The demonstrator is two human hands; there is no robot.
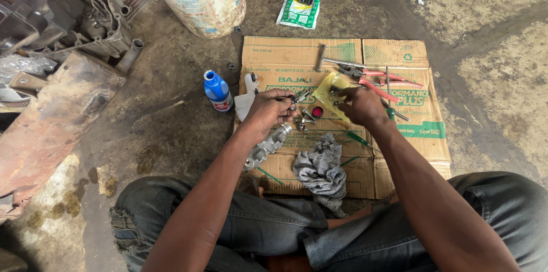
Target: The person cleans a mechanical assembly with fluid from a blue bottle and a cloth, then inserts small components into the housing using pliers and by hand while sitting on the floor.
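**Head view: small parts handled over cardboard**

Left hand (268,107) pinched around a small metal part (301,97); right hand (361,105) gripping a yellow bag (330,90) at its near edge. Both held just above the cardboard (399,152), near its middle. Directly below, loose bits (305,118) and a red cap (317,111); nearer, a grey metal body (267,146) and a rag (322,170). Farther right, red pliers (371,81); left, off the cardboard, a blue bottle (217,90). Best done low over the cardboard, pinch firm, bag mouth held wide, so anything dropped stays in reach.
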